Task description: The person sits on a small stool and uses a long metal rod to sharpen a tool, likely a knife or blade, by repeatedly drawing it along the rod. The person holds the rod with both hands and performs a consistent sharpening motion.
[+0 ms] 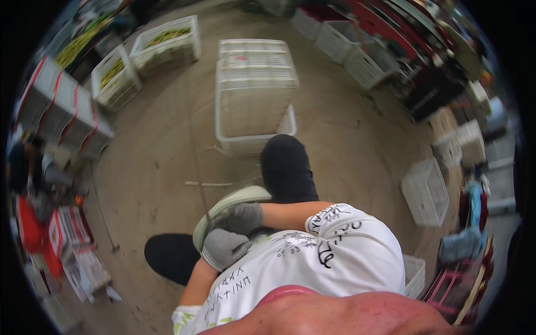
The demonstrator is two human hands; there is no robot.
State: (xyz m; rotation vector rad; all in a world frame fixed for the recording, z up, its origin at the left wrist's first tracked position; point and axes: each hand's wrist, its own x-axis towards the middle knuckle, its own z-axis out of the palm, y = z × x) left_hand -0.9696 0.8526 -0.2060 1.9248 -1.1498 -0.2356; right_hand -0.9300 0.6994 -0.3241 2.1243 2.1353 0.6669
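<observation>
Both my hands wear grey knit gloves and sit close together over my lap. My left hand (224, 249) is curled closed in front of my shirt; what it holds, if anything, is hidden. Just beyond it my right hand (243, 218) is also closed, its fingers blurred. A pale green rounded object (245, 194) with a thick curved rim lies behind and under the hands, between my dark-clad legs. I cannot tell its kind. One thin dark line (196, 162), like a cord or rod, runs from near the hands toward the far side.
Ahead stand stacked white plastic crates (257, 106). Crates of yellow-green produce (166, 40) are at the far left, near red-edged white cartons (62, 106). A white crate (425, 191) tilts at the right. A pale strip (220, 183) lies on the floor. Another person (25, 167) is at the left edge.
</observation>
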